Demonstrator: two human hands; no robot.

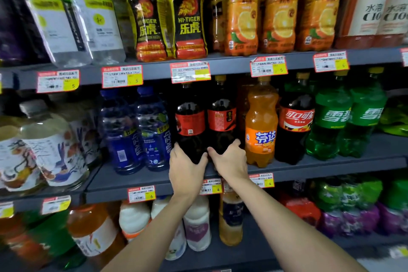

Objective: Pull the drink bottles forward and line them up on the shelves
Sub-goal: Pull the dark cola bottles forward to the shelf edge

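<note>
Two dark cola bottles with red labels stand side by side on the middle shelf (132,181). My left hand (186,171) grips the base of the left cola bottle (189,121). My right hand (230,161) grips the base of the right cola bottle (221,117). Both bottles stand upright, set back from the shelf's front edge. To their right stand an orange Fanta bottle (261,123), a Coca-Cola bottle (295,121) and two green Sprite bottles (331,123). On the left are two blue drink bottles (136,132).
The top shelf (220,65) carries Hi-Tiger bottles (167,17), orange juice bottles (280,11) and clear bottles (72,15). Tea bottles (48,150) stand at the left. The lower shelf holds white, orange and green bottles. Price tags line the shelf edges.
</note>
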